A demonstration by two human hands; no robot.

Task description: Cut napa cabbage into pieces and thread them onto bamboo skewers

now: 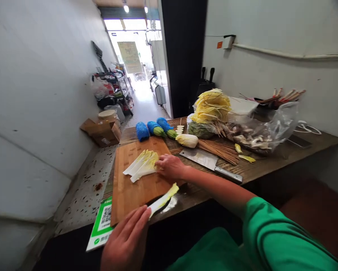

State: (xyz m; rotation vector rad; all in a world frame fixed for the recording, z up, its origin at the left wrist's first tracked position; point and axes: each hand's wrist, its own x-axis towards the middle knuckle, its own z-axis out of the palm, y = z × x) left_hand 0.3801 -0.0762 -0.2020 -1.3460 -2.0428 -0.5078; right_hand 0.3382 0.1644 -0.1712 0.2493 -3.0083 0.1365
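My left hand is closed on the white end of a napa cabbage strip, whose yellow tip points away over the near edge of the wooden cutting board. On the board, several more cabbage strips lie side by side in a fan. My right hand has its fingers curled together at the leafy right end of that fan, pinching the leaf edge; the fingertips are partly hidden. A cleaver lies flat to the right of the board, its handle towards me.
Behind the board lie a small cabbage head, bamboo skewers and squashes in blue foam nets. Further right are stacked cabbage leaves and bagged mushrooms. A green QR-code card sticks out under the board's left corner.
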